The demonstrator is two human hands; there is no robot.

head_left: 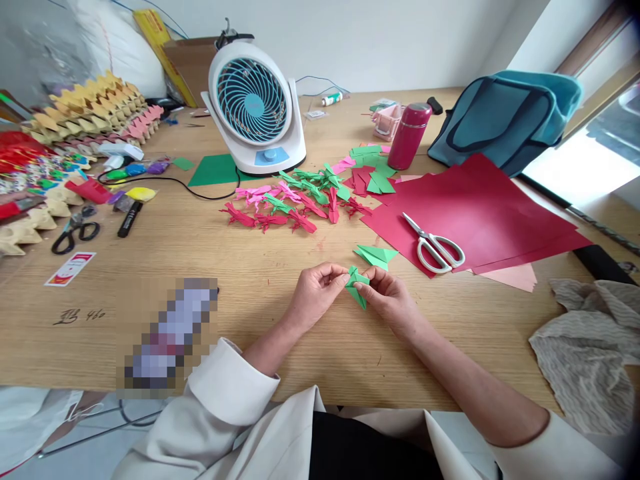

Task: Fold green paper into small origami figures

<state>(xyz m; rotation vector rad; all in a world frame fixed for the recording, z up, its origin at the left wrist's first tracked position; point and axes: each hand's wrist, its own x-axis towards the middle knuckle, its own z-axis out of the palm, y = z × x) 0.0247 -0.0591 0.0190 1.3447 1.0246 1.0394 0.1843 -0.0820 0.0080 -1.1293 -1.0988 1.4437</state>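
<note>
Between my two hands is a small green folded paper piece (357,288), held just above the wooden table. The thumb and fingers of my left hand (320,288) pinch its left side. My right hand (391,299) pinches its right side, thumb on top. A pointed tip of the paper hangs down toward me. Just beyond my fingers lies another green folded paper (376,256). Farther back is a pile of folded paper figures (300,200) in red, pink and green.
White-handled scissors (435,247) rest on red paper sheets (480,213) at right. Behind stand a fan (253,100), a magenta flask (409,137) and a teal bag (500,120). Black-handled scissors (75,233) and a marker (130,219) lie left. A crumpled cloth (590,347) lies at the right edge.
</note>
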